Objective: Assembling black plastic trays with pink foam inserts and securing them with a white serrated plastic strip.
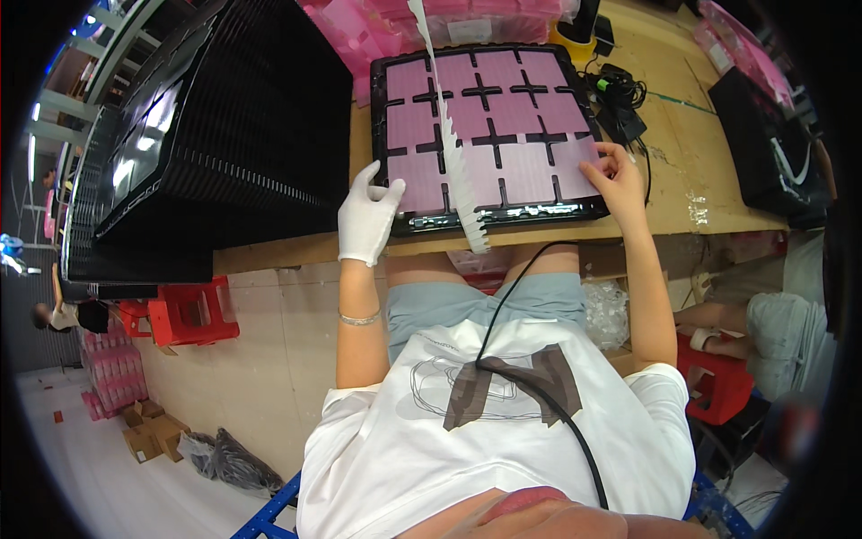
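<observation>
A black tray (539, 213) with raised cross-shaped dividers lies in front of me, with pink sheets (501, 112) over its cells. The row nearest me looks paler. My left hand (368, 214), in a white glove, rests at the tray's near left rim, thumb and index finger apart, other fingers partly hidden. At the right end of the near pink row, my bare right hand (620, 184) pinches the sheet's edge between thumb and fingers beside the rim. A white strip with a jagged edge (458, 171) runs across the view over the tray, its height unclear.
A tall stack of black trays (260, 135) stands on my left. Pink packaging (467, 27) lies behind the tray, with yellow tape (573, 43) and black cables (624, 94) at the back right. A black box (763, 144) sits further right. Another person's arm (718, 332) shows beyond.
</observation>
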{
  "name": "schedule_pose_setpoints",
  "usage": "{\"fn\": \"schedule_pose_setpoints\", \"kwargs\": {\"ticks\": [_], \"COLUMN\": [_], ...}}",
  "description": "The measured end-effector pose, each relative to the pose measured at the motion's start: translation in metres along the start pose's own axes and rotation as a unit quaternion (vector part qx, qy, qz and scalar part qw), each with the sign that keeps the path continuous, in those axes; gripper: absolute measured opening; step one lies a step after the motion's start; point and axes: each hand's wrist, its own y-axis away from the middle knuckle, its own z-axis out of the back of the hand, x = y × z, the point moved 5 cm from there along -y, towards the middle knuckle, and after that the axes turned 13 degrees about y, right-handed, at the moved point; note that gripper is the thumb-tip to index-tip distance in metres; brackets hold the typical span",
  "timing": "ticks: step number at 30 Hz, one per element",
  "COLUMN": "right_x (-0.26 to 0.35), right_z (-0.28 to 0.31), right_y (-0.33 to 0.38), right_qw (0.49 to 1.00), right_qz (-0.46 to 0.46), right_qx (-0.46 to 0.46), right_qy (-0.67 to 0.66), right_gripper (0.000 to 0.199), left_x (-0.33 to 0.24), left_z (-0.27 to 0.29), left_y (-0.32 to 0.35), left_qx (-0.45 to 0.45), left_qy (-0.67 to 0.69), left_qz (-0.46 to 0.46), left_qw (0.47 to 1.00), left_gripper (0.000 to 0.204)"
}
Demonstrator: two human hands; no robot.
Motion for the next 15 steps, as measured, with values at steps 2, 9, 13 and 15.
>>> {"fn": "schedule_pose_setpoints", "kwargs": {"ticks": [2,9,13,15], "right_x": [0.000,0.005,0.011,0.027], "right_z": [0.000,0.004,0.006,0.013], "right_y": [0.004,0.010,0.012,0.013], "right_qw": [1.000,0.994,0.989,0.975], "right_qz": [0.004,0.013,0.027,0.101], "right_qx": [-0.010,-0.032,-0.014,-0.060], "right_qy": [0.022,0.102,0.144,0.186], "right_gripper": [0.041,0.044,0.046,0.046], "left_x": [-0.001,-0.006,-0.018,-0.020], "left_z": [0.000,-0.002,-0.005,-0.005], "left_y": [0.002,0.003,0.009,0.008], "left_qx": [0.004,0.017,0.034,0.033], "left_qy": [-0.061,-0.174,-0.254,-0.274], "left_qz": [0.012,0.003,0.009,0.001], "left_qw": [0.998,0.985,0.967,0.961], "left_gripper": [0.060,0.063,0.069,0.071]}}
